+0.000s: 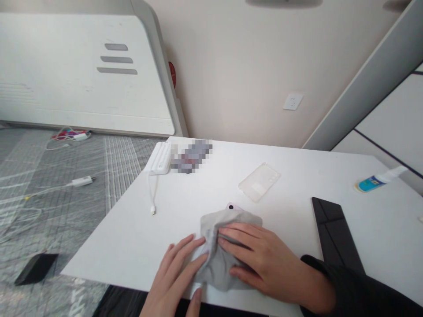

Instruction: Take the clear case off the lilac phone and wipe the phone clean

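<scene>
Hands, left hand [178, 273], right hand [261, 259], pressing grey cloth [216, 259], white table [132, 233]

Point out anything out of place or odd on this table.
The small bottle lies on its side near the table's right edge. The clear phone case sits empty, apart from the cloth-covered phone.

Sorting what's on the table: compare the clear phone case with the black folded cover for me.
The clear phone case is see-through and small; the black folded cover is opaque and larger. The case lies mid-table, beyond the right hand; the cover lies at that hand's right. The cover shows fold lines; the case has none. Both lie flat on the white table, untouched.
</scene>
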Tool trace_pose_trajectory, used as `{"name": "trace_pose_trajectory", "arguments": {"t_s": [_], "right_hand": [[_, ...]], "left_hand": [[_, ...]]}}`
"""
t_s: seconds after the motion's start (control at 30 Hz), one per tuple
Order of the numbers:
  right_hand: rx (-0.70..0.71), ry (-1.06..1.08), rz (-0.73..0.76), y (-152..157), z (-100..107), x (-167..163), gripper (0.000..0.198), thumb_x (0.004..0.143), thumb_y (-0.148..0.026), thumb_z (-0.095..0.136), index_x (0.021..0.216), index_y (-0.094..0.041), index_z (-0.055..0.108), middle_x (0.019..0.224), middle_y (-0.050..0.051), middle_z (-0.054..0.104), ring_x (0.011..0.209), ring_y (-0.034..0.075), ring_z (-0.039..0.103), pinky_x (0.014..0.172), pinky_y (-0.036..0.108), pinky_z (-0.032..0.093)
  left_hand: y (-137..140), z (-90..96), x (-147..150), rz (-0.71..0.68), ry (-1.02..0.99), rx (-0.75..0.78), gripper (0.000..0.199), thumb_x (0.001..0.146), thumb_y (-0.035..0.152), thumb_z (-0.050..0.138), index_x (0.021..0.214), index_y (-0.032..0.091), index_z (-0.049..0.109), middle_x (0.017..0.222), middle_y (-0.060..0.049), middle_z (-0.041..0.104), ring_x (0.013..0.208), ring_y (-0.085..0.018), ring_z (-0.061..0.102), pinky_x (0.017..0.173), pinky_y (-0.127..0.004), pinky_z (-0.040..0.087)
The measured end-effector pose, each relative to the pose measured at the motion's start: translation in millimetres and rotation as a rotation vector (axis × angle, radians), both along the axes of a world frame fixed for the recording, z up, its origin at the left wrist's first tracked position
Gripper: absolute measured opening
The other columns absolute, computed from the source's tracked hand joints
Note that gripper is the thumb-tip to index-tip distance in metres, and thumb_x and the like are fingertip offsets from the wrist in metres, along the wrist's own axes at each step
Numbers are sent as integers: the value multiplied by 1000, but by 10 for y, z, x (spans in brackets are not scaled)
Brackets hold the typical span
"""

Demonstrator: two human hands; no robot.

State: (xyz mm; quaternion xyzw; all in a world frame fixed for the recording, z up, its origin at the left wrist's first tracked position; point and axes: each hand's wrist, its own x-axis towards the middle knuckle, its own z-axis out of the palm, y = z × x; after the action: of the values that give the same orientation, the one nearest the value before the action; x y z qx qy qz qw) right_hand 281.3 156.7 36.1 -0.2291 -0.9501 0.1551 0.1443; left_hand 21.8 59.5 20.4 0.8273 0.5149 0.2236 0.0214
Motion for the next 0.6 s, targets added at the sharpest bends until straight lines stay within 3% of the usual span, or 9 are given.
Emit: {"name": "trace_pose_trajectory", "arguments": {"t_s": [0.1, 0.2, 0.3, 0.4, 0.5, 0.6], "right_hand": [[-9, 4, 8, 11, -12, 7, 45, 107, -42, 53, 143, -16, 58, 153, 10, 58, 144, 22, 49, 123, 37, 40], [-18, -3, 4, 8, -5, 12, 43, 107, -41, 53, 141, -16, 60, 153, 9, 58, 144, 22, 49, 123, 37, 41], [-21, -20, 1, -2, 12, 12, 46, 107, -42, 52, 146, -18, 56, 155, 8, 57, 144, 22, 49, 123, 38, 42], [-12, -30, 16, -2, 16, 8, 51, 108, -44, 50, 151, -18, 51, 159, 6, 53, 147, 23, 47, 124, 39, 40], [6, -36, 10, 21, -8, 14, 51, 108, -47, 50, 149, -19, 55, 158, 3, 54, 145, 24, 49, 122, 42, 43], [20, -25, -155, 53, -42, 39, 48, 106, -48, 53, 145, -21, 60, 154, 4, 58, 143, 27, 53, 119, 49, 46]], "left_hand": [[36, 62, 90, -85, -47, -55, 66, 93, 4, 44, 149, 39, 50, 159, -3, 50, 150, -24, 45, 116, -50, 50], [74, 30, 147, -92, -1, -61, 74, 90, 6, 51, 153, 43, 46, 163, -8, 42, 148, -30, 47, 112, -55, 53], [89, -61, 193, 20, 21, -39, 83, 86, 21, 68, 161, 31, 37, 157, -17, 47, 138, -35, 57, 102, -48, 61], [79, -135, 247, 108, -16, -20, 94, 84, 37, 75, 165, 24, 29, 144, -18, 58, 127, -32, 64, 97, -41, 63], [65, -166, 308, 125, -45, 7, 95, 84, 33, 70, 166, 19, 23, 140, -17, 62, 124, -29, 65, 98, -40, 62], [63, -186, 355, 168, -57, 31, 93, 83, 26, 63, 165, 16, 21, 139, -17, 63, 123, -29, 65, 97, -40, 62]]}}
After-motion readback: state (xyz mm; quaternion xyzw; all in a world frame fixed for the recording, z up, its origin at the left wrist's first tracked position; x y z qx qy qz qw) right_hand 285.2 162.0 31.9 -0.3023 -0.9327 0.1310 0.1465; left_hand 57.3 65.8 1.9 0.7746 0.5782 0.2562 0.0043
